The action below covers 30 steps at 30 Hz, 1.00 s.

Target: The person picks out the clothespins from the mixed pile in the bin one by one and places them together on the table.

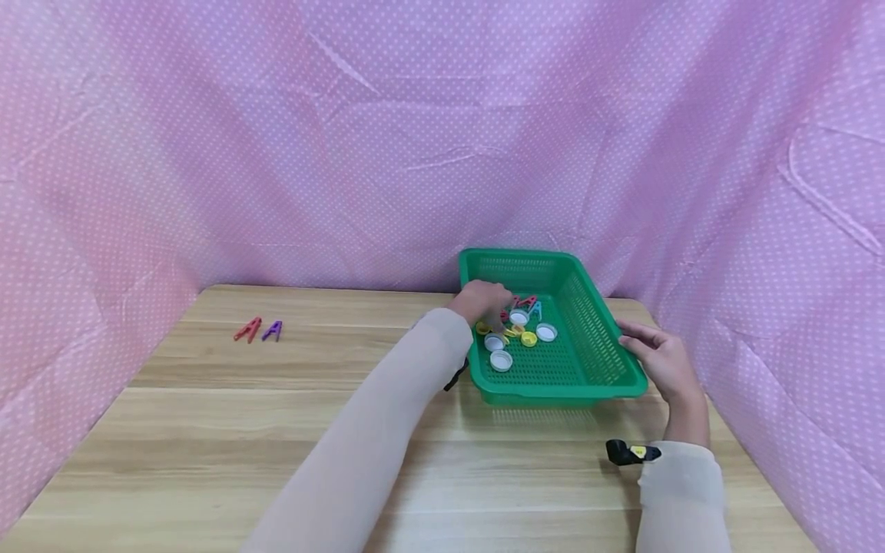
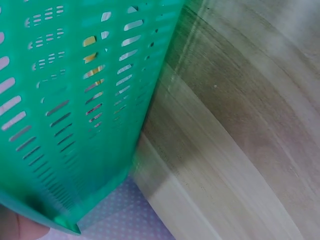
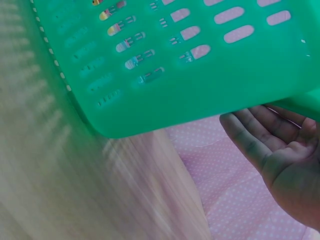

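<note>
A green plastic basket (image 1: 584,322) with slotted walls stands at the back right of the table. My left hand (image 1: 484,301) reaches over its left rim, fingertips down among red clothespins (image 1: 528,301) and bottle caps; I cannot tell whether they pinch anything. Near them lie a light blue clothespin (image 1: 536,309), yellow caps (image 1: 528,339) and white caps (image 1: 501,361). At the right rim, my right hand (image 1: 662,361) holds the basket's edge. Its fingers (image 3: 247,140) show beneath the rim in the right wrist view. The left wrist view mostly shows the basket's outer wall (image 2: 75,115).
On the left of the wooden table (image 1: 228,438) lie a red clothespin (image 1: 249,329) and a purple clothespin (image 1: 273,331). Pink dotted cloth (image 1: 332,169) hangs behind the table and along both sides, close to the right forearm.
</note>
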{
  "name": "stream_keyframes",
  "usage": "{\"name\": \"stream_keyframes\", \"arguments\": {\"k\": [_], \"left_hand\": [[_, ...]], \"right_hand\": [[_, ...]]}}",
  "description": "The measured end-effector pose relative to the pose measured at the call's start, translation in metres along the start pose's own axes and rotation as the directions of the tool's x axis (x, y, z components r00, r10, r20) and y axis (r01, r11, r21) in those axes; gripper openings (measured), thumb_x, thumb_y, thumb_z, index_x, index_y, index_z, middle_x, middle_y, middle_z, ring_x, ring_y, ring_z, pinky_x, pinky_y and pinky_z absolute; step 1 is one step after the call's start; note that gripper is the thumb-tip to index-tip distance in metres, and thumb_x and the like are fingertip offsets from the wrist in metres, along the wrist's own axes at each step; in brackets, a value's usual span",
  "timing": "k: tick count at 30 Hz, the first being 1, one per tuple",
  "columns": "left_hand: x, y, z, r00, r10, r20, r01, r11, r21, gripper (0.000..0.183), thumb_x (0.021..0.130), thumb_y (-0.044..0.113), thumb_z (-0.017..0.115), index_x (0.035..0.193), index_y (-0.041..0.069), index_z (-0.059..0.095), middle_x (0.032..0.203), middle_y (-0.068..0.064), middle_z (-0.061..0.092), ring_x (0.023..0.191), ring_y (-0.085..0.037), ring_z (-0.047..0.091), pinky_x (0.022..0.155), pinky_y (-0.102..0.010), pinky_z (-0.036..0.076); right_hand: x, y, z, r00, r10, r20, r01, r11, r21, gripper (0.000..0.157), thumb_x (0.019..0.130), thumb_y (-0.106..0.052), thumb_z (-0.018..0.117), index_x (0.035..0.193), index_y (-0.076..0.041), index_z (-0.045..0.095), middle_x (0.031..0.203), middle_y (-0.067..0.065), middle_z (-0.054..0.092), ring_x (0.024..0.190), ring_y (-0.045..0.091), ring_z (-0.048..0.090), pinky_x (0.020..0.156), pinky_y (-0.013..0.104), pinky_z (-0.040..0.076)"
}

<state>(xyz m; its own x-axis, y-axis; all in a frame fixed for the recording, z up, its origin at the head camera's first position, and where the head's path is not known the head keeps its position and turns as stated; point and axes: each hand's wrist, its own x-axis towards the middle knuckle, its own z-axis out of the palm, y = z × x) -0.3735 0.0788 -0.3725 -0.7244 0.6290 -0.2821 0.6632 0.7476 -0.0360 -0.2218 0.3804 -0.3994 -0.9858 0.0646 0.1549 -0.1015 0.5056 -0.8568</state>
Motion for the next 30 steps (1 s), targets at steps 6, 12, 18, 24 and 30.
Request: {"name": "stream_keyframes", "arguments": {"k": [6, 12, 18, 24, 30], "left_hand": [[0.000, 0.002, 0.000, 0.999, -0.026, 0.046, 0.024, 0.999, 0.028, 0.053, 0.092, 0.053, 0.072, 0.134, 0.021, 0.063, 0.122, 0.000, 0.063, 0.104, -0.016, 0.056, 0.089, -0.037, 0.051], [0.002, 0.005, 0.001, 0.998, -0.032, 0.050, 0.031, 0.999, 0.018, 0.034, 0.095, 0.046, 0.071, 0.118, 0.020, 0.064, 0.113, 0.001, 0.062, 0.098, -0.016, 0.056, 0.084, -0.036, 0.051], [0.005, 0.008, 0.003, 0.999, 0.002, 0.045, -0.001, 1.000, -0.016, 0.022, 0.096, 0.039, 0.073, 0.101, 0.019, 0.065, 0.101, 0.002, 0.062, 0.090, -0.016, 0.057, 0.076, -0.032, 0.050], [0.006, 0.012, 0.005, 0.997, 0.065, 0.044, -0.064, 0.998, -0.027, 0.026, 0.095, 0.036, 0.074, 0.114, 0.019, 0.070, 0.114, 0.001, 0.064, 0.099, -0.015, 0.057, 0.084, -0.031, 0.051], [0.005, 0.016, 0.005, 0.993, 0.109, 0.047, -0.108, 0.994, -0.032, 0.033, 0.095, 0.033, 0.075, 0.125, 0.020, 0.071, 0.125, 0.001, 0.063, 0.107, -0.014, 0.056, 0.091, -0.031, 0.050]], "right_hand": [[0.001, 0.001, 0.001, 1.000, -0.001, -0.002, 0.001, 1.000, -0.012, 0.050, 0.103, -0.029, 0.063, 0.143, 0.001, 0.057, 0.127, -0.008, 0.068, 0.102, -0.010, 0.060, 0.082, 0.010, 0.049], [0.000, 0.000, 0.000, 1.000, 0.008, -0.006, -0.008, 1.000, -0.014, 0.051, 0.103, -0.029, 0.063, 0.143, 0.002, 0.057, 0.127, -0.010, 0.068, 0.103, -0.011, 0.058, 0.084, 0.009, 0.047], [0.000, -0.001, 0.000, 1.000, 0.009, -0.005, -0.009, 1.000, 0.001, 0.051, 0.103, -0.029, 0.063, 0.143, 0.003, 0.056, 0.126, -0.011, 0.068, 0.104, -0.011, 0.057, 0.085, 0.009, 0.047], [0.000, 0.000, 0.000, 1.000, 0.013, 0.000, -0.013, 1.000, -0.002, 0.051, 0.104, -0.029, 0.063, 0.143, 0.002, 0.056, 0.128, -0.008, 0.068, 0.104, -0.010, 0.058, 0.084, 0.009, 0.047], [0.000, 0.001, -0.001, 1.000, 0.011, 0.002, -0.011, 1.000, -0.015, 0.052, 0.103, -0.030, 0.063, 0.144, 0.002, 0.056, 0.128, -0.009, 0.067, 0.106, -0.012, 0.056, 0.085, 0.008, 0.046]]}}
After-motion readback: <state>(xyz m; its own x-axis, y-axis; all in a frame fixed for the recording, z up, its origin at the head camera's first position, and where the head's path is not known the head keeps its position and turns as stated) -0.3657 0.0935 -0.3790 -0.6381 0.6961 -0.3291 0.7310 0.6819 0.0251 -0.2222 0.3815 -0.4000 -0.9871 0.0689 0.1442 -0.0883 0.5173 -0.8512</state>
